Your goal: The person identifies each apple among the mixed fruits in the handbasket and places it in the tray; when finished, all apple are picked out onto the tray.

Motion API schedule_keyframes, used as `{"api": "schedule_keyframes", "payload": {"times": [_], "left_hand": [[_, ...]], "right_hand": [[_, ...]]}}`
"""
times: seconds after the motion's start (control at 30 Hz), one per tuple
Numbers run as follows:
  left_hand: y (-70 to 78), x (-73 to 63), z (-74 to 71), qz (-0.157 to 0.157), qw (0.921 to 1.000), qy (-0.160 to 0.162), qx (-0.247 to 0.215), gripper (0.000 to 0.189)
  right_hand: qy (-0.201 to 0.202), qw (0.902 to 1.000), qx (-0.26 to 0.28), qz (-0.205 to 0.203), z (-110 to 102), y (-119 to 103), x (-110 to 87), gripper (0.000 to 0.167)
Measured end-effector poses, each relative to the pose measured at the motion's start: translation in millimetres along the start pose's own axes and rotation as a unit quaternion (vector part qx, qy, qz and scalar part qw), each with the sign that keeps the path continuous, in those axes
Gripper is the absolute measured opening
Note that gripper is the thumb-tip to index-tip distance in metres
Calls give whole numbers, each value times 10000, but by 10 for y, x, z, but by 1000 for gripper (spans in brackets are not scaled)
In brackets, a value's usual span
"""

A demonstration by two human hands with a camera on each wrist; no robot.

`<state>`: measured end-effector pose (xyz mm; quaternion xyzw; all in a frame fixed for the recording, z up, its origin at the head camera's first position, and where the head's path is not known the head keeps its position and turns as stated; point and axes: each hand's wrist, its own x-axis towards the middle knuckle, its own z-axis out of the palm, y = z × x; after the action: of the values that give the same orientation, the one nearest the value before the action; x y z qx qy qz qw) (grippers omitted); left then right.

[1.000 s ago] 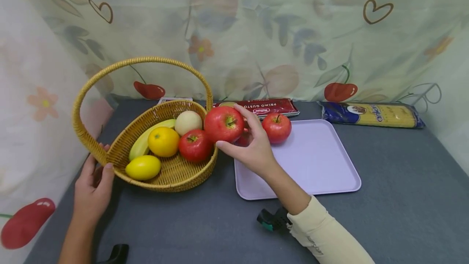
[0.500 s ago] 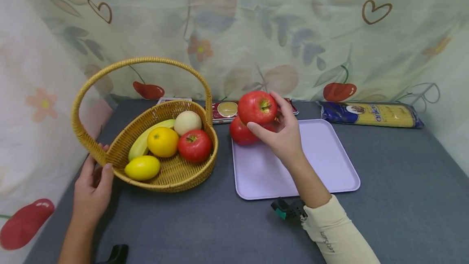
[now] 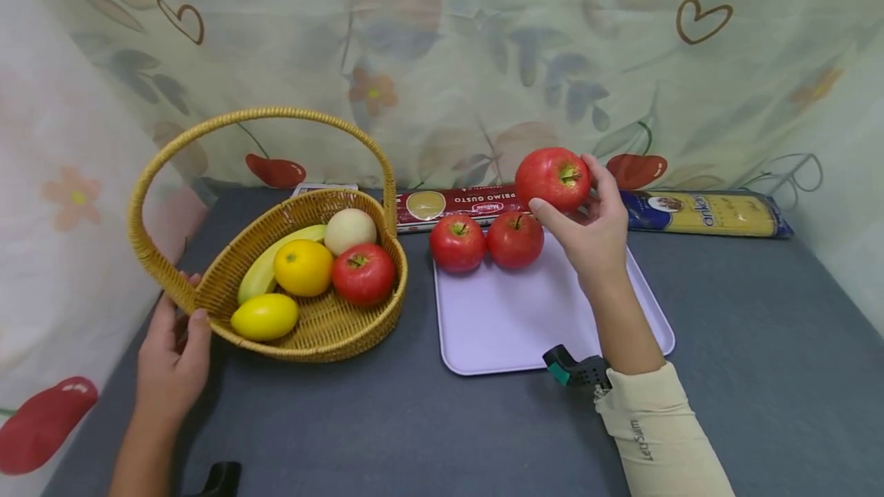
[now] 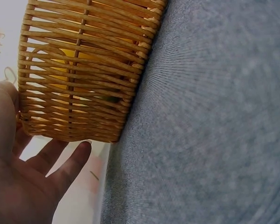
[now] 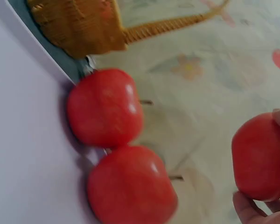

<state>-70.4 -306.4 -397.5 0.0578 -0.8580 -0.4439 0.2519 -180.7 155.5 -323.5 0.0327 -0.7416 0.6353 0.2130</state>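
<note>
My right hand (image 3: 599,232) holds a red apple (image 3: 552,178) in the air above the back of a lilac tray (image 3: 511,336). Two more red apples, a left one (image 3: 458,243) and a right one (image 3: 515,239), sit side by side on the tray's back left corner. On the left stands a wicker basket (image 3: 331,347) with a tall handle. In it lie a banana (image 3: 265,273), an orange (image 3: 303,268), a lemon (image 3: 265,317), a pale round fruit (image 3: 350,229) and a red apple (image 3: 364,274). My left hand (image 3: 173,363) holds the basket's left end, thumb and fingers against the weave (image 4: 79,84).
Behind the tray lies a dark red pasta packet (image 3: 452,206). To its right is a blue and yellow pasta packet (image 3: 707,213). A patterned curtain (image 3: 442,60) closes off the back of the grey table (image 3: 414,428).
My right hand has carried the apple from the basket's right rim rightward over the tray, uncovering the two apples there. The left hand stays at the basket.
</note>
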Motion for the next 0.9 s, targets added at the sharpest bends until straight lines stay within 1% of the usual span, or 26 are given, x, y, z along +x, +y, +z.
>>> {"api": "schedule_keyframes", "payload": {"times": [0.1, 0.3, 0.47, 0.67, 0.83, 0.9], "left_hand": [[0, 0, 5, 84, 10000, 31, 22, 53], [9, -6, 6, 36, 9998, -37, 207, 53], [3, -5, 10, 244, 9995, -81, 168, 55], [11, 2, 1, 409, 9991, -115, 19, 54], [10, 12, 2, 665, 9977, -143, 75, 52], [12, 11, 2, 699, 9974, -162, 117, 52]], "right_hand": [[184, 9997, 13, 164, -105, 26, 48, 79], [489, 9965, -87, 665, -252, 93, 128, 79], [602, 9921, -425, 1013, -345, 169, 157, 80], [524, 9837, -903, 1466, -409, 287, 173, 82], [240, 9729, -1487, 1754, -436, 415, 189, 86], [121, 9683, -1692, 1833, -448, 460, 189, 86]]}}
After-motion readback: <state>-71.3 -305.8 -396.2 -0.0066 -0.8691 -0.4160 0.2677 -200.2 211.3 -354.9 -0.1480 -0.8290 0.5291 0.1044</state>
